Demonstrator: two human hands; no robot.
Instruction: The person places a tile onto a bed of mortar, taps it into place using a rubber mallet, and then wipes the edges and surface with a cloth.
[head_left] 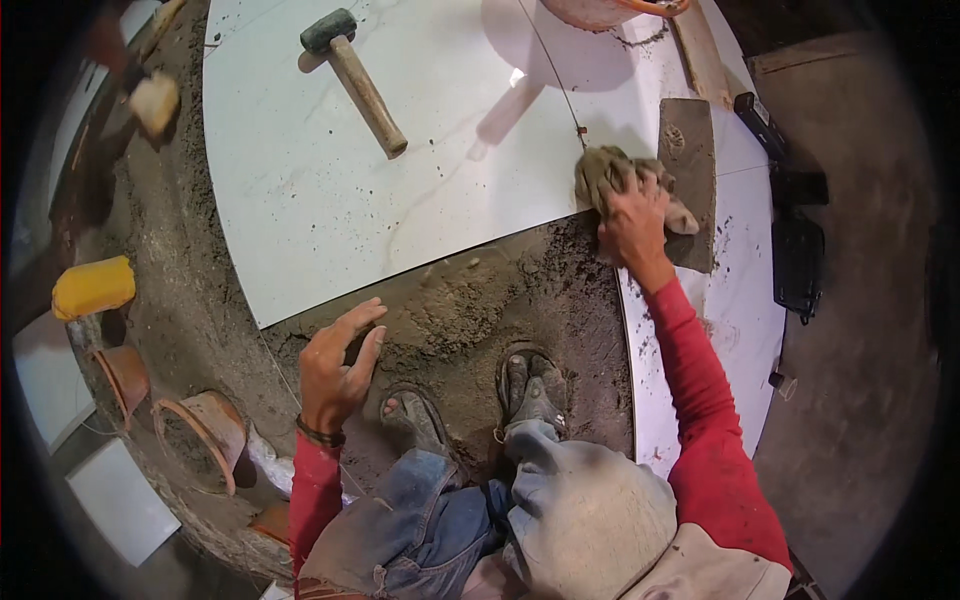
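My right hand (638,212) is closed over a crumpled, dirty grey-brown cloth (612,168), which lies at the corner of a large white tile (380,215). Beside that hand, a flat grey mortar-covered board (690,185) rests on another white tile strip (735,300). My left hand (337,362) hovers over the rough wet mortar bed (450,310), just off the tile's near edge, with thumb and fingers apart and nothing in it. A mallet (358,85) with a dark head and wooden handle lies on the big tile, out of reach of both hands.
An orange bucket (590,12) stands at the far side of the tile. At left are a yellow container (93,288), orange-brown tubs (205,435) and a loose white tile (123,502). Dark cases (797,265) sit at right. My sandalled feet (532,385) stand in the mortar.
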